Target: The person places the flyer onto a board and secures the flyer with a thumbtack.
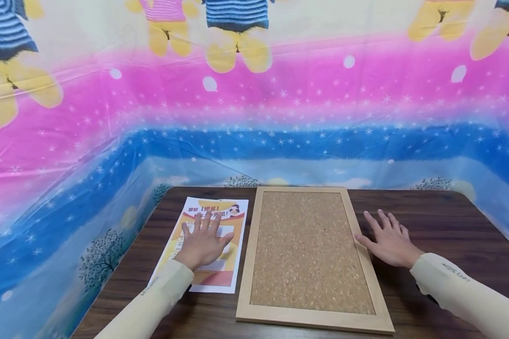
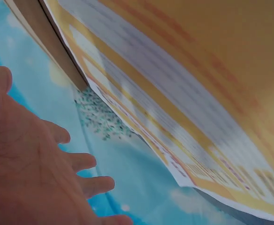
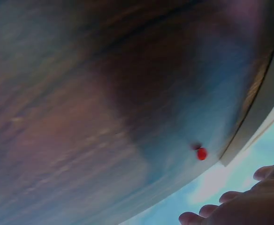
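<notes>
A cork board (image 1: 310, 254) in a light wooden frame lies flat in the middle of the dark wooden table (image 1: 449, 226). To its left lies an orange and yellow printed flyer (image 1: 233, 221), seen close up as the flyer (image 2: 184, 93) in the left wrist view. My left hand (image 1: 203, 242) rests flat on the flyer with fingers spread. My right hand (image 1: 388, 240) lies flat on the table just right of the board, its thumb touching the frame. A small red pin (image 3: 201, 153) sits on the table in the right wrist view.
A colourful plastic sheet (image 1: 254, 117) with pink and blue bands and cartoon figures surrounds the table at the back and left. The table's rounded corners show at the far left and far right.
</notes>
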